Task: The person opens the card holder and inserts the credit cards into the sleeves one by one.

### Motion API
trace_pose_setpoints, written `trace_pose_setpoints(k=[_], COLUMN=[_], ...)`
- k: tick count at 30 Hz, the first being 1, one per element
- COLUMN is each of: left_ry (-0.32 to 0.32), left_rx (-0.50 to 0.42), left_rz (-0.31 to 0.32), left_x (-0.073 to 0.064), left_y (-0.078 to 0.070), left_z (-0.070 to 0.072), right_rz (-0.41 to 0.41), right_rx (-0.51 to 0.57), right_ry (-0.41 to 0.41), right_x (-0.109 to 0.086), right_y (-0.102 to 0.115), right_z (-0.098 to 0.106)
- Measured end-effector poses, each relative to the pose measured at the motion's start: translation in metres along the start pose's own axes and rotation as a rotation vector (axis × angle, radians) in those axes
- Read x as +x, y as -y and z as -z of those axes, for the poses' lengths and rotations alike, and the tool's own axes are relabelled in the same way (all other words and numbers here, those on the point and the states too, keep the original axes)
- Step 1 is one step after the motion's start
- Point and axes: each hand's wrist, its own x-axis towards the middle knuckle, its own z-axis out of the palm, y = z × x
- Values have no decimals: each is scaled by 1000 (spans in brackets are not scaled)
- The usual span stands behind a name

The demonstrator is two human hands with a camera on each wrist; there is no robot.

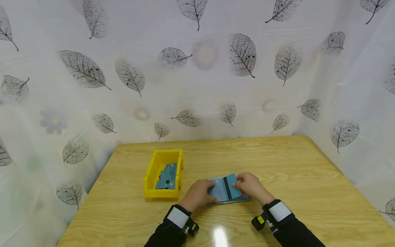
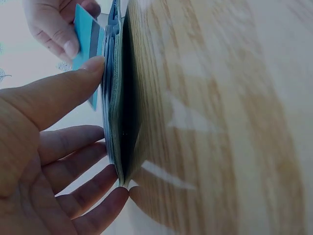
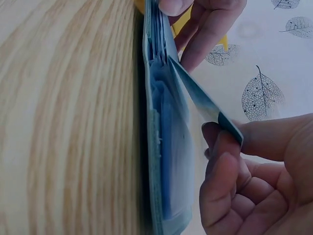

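Note:
A card holder point(image 1: 218, 191) with clear plastic sleeves lies spread open on the table, its stacked leaves point(image 3: 173, 161) showing edge-on in the right wrist view. My left hand point(image 1: 199, 195) grips its left side, thumb over the sleeves and fingertips along the edge. Between thumb and fingers, my right hand point(image 1: 249, 187) pinches a light blue card point(image 1: 234, 192) with a black stripe. This card point(image 3: 200, 100) tilts up from the holder, its far edge at a sleeve; how far it is inside, I cannot tell.
Left of the hands stands a yellow bin point(image 1: 148, 178) with several blue cards point(image 1: 168, 176) in it. The wooden table point(image 1: 293, 171) reaches back to a pale curtain point(image 1: 203, 82) printed with leaves.

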Motion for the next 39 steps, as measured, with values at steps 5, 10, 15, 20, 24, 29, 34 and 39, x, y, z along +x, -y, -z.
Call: trace_pose_setpoints(k=[5, 10, 15, 20, 24, 29, 34, 39], left_ry=[-14, -23, -29, -38, -52, -65, -64, -60], left_rx=[11, 20, 45, 40, 52, 83, 86, 69], left_rz=[-22, -30, -27, -20, -34, -48, -47, -51], left_x=[-2, -4, -4, -3, -3, -2, -3, -4], left_y=[0, -2, -1, -1, 1, 1, 0, 0], left_z=[0, 2, 1, -2, -3, -5, -4, -2], right_rz=[-25, -54, -40, -60, -62, -39, -29, -35], right_rx=[-44, -75, -77, -79, -79, -87, -142, -122], right_ry=[17, 3, -13, -16, -39, -28, -26, -78], right_x=[-3, -1, 3, 7, 9, 12, 11, 7], right_y=[1, 1, 2, 4, 7, 9, 11, 11], right_z=[3, -1, -9, -18, -23, -30, -32, -27])
